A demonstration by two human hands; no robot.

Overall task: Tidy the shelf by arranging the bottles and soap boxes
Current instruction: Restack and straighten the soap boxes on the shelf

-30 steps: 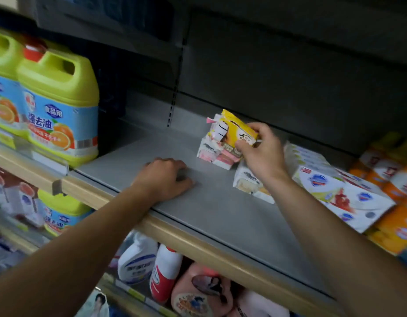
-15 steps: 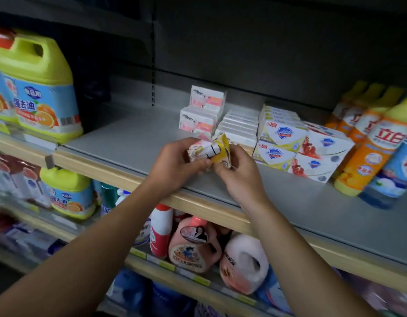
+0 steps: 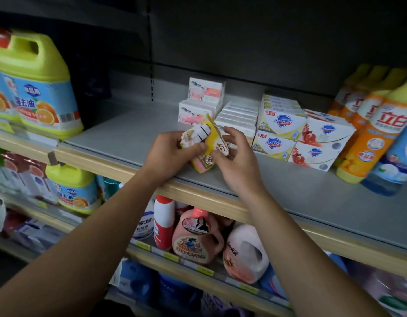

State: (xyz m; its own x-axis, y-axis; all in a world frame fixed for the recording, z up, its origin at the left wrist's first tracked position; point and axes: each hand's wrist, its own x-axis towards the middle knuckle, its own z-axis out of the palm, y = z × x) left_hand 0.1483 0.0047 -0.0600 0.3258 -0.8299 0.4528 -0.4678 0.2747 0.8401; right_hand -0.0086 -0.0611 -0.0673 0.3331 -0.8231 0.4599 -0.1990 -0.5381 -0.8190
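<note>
Yellow-and-white soap box [image 3: 208, 143], flaps crumpled, gripped by 2 hands.

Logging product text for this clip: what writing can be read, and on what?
"Safeguard": white and yellow soap boxes.
"立白": orange bottle.
"强去油": big green jug.
"立白": pink jug, lower shelf.
Yellow packet in both hands: script logo, unreadable.
Pink soap boxes, price tags: too blurred.
</note>
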